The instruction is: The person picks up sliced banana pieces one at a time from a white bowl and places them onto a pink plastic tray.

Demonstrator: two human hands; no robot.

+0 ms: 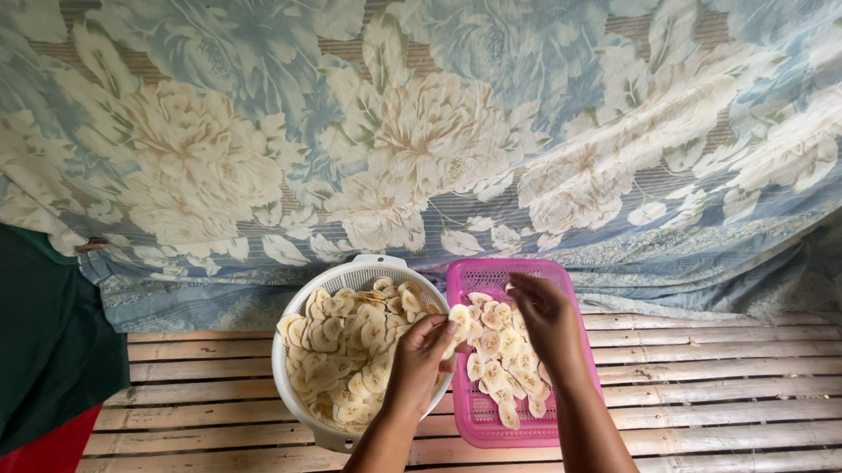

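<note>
Left hand (417, 358) parked over the near rim of the white round basket (292, 317) full of pale banana slices (345, 343), fingers pinched on one slice (459, 315) right at the edge of the pink rectangular tray (471, 423). Right hand (546, 318) over that tray, fingers curled down onto the slices laid there (500, 368) — can't tell if actually gripping one. Both containers touching side by side on a slatted bamboo platform (742, 392), flowery blue cloth (433, 119) spread just beyond, green and red fabric (21, 388) off to the left.

Both forearms are showing bare up from the bottom edge, with no sleeve reaching them. The left hand (417, 358) and right hand (546, 324) are wearing no gloves, rings or watch.
</note>
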